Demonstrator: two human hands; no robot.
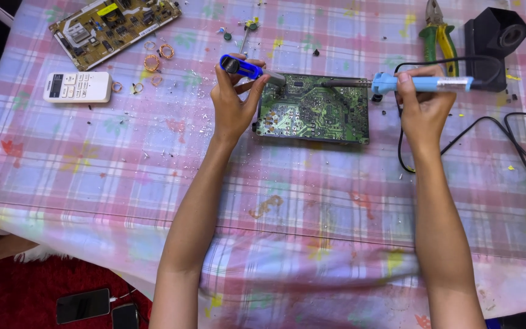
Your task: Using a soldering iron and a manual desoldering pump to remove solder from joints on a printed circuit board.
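Observation:
A green circuit board (315, 113) lies solder side up on the plaid tablecloth. My left hand (234, 100) grips a blue desoldering pump (243, 67), with its tip at the board's upper left corner. Over at the board's right, my right hand (422, 106) holds a light blue soldering iron (424, 83). Its metal tip (345, 81) runs leftward along the board's far edge. The iron's black cord (488, 125) loops across the cloth to the right.
A second, tan circuit board (114, 25) lies at the far left, with a white remote control (77, 86) and copper wire coils (153, 61) near it. Green-handled pliers (436, 33) and a black holder (494, 39) sit far right. Two phones (83, 304) rest on the red floor.

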